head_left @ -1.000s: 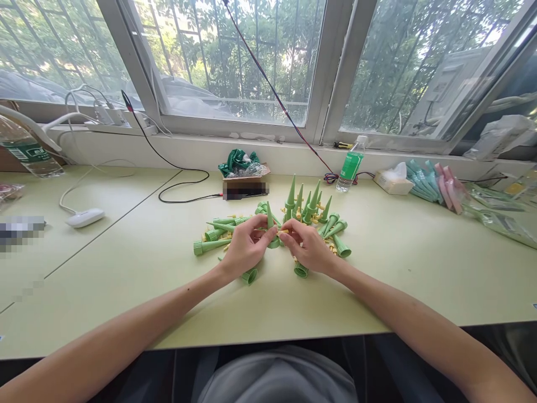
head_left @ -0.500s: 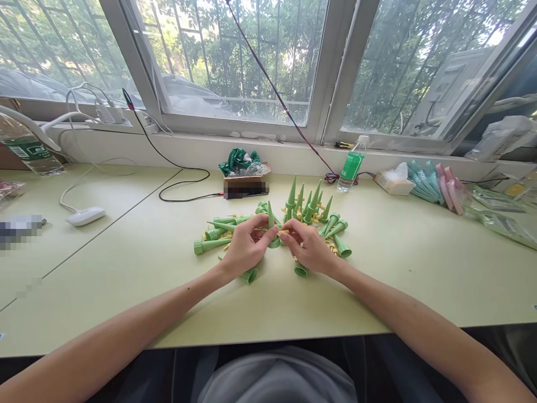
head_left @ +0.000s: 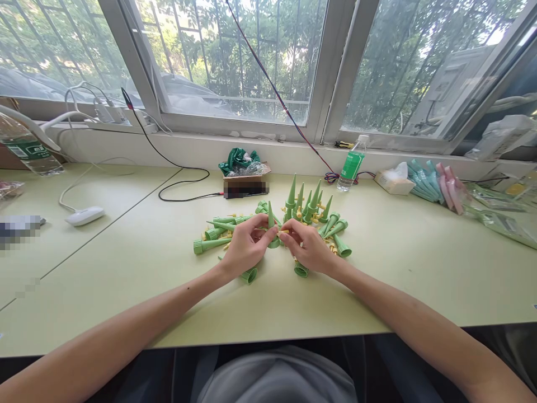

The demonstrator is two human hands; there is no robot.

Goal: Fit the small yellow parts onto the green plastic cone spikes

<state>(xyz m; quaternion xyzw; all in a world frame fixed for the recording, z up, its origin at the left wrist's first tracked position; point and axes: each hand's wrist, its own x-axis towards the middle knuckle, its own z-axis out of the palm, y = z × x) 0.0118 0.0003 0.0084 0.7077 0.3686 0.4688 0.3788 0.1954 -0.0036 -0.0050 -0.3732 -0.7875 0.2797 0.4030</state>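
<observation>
Between my hands a green plastic watering spike (head_left: 271, 215) points upward, its wide end down near the table. My left hand (head_left: 247, 243) is closed around its side, thumb in front. My right hand (head_left: 309, 245) pinches a small yellow valve piece (head_left: 284, 231) against the spike's right side; the fingers partly hide where the two meet. Several green spikes with yellow pieces stand upright (head_left: 310, 208) just behind my right hand. More loose spikes lie to the left (head_left: 212, 245) and to the right (head_left: 343, 246). Another spike (head_left: 301, 270) lies under my right hand.
At the back stand a small box (head_left: 245, 170) with green plastic wrap, a water bottle (head_left: 351, 165) and a tissue pack (head_left: 394, 182). Teal and pink bagged items (head_left: 428, 184) lie at the right. A black cable (head_left: 184, 200) and a white device (head_left: 85, 216) are on the left.
</observation>
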